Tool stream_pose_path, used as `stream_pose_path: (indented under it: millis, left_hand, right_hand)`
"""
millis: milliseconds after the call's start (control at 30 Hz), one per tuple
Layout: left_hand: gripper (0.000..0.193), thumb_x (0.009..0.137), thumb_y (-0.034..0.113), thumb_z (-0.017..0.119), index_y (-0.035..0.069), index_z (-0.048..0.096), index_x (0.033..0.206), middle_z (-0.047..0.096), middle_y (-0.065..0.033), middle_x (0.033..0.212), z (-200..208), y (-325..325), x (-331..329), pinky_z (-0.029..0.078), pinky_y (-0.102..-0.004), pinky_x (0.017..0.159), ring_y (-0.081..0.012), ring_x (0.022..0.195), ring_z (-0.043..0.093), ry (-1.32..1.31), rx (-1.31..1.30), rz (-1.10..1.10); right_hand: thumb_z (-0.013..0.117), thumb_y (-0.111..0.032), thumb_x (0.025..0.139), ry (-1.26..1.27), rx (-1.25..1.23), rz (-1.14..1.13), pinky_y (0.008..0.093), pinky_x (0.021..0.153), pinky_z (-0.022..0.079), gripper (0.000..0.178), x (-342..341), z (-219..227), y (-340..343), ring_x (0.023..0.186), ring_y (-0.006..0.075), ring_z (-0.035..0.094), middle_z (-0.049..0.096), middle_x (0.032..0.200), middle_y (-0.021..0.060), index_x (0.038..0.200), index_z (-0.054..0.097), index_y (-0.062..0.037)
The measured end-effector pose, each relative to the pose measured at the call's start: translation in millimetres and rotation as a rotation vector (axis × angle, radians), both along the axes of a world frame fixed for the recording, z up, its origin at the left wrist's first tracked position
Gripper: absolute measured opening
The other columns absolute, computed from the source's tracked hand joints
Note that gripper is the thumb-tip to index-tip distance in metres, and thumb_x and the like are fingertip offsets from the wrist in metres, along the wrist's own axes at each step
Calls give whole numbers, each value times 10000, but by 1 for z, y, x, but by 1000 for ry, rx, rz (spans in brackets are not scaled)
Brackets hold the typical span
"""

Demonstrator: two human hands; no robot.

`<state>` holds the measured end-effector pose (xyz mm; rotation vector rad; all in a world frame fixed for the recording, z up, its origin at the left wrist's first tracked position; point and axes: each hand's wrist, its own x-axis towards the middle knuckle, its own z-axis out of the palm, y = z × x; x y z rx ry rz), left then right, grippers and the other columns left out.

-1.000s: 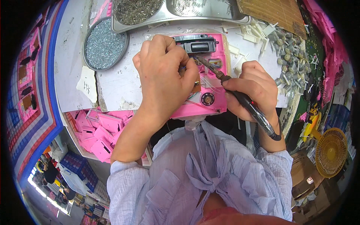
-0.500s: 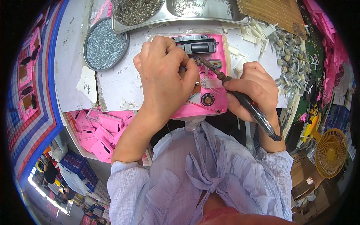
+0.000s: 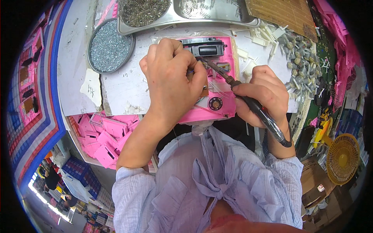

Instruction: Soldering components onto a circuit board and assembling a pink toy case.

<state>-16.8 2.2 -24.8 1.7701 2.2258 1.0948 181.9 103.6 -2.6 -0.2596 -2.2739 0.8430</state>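
Observation:
A pink plastic casing [image 3: 230,110] lies on the table before me, fitted with a black part [image 3: 208,50] along its far side, thin wires and a round dark dial-like piece [image 3: 215,103]. My right hand [image 3: 270,93] grips the black handle of a soldering iron [image 3: 259,110]. The iron's metal tip points left and reaches the inside of the casing just below the black part. Over the casing's left half, my left hand [image 3: 171,77] is closed in a pinch close to the tip. What its fingers hold is hidden behind them.
Small screws fill a round dish [image 3: 90,60] at the left. Springs lie in a metal tray [image 3: 186,21] at the back. White plastic pieces [image 3: 266,37] and grey parts [image 3: 301,58] are heaped right. Pink casings [image 3: 107,138] fill a box at lower left; a yellow fan [image 3: 342,158] stands right.
Almost nothing differs. Both hands and the soldering iron keep their places at the casing, with only a very slight shift of the whole view.

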Motion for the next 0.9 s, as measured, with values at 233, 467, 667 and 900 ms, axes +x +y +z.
stream_pose_path:
  millis: [233,467,667,900]
  left_hand:
    - [123,723,144,754,109,639,696,531,-48,902,0,0,1,327,-428,785,-271,895,512,3,-4,13]
    - [123,715,142,759,108,644,687,528,-45,891,2,1,2,336,-422,795,-262,888,517,26,-13,25]
    - [138,721,126,776,78,649,695,532,-67,873,5,1,3,376,-395,779,-266,863,531,63,-15,36]
    - [156,717,165,801,107,709,829,571,-40,936,10,-9,5,342,-415,835,-246,913,548,160,-14,28]
  right_hand:
    - [792,25,628,34,-17,-28,336,594,425,356,10,8,-4,523,215,497,560,625,36,968,706,-32]
    - [801,52,606,47,-22,-41,335,584,422,374,17,11,-3,513,208,491,571,623,35,959,710,-28]
    - [806,45,612,50,-10,-53,330,580,420,354,20,11,0,506,206,483,558,614,30,946,717,-30]
    - [799,44,631,77,-14,-67,334,580,426,342,24,10,1,503,209,481,535,601,26,955,715,-27]
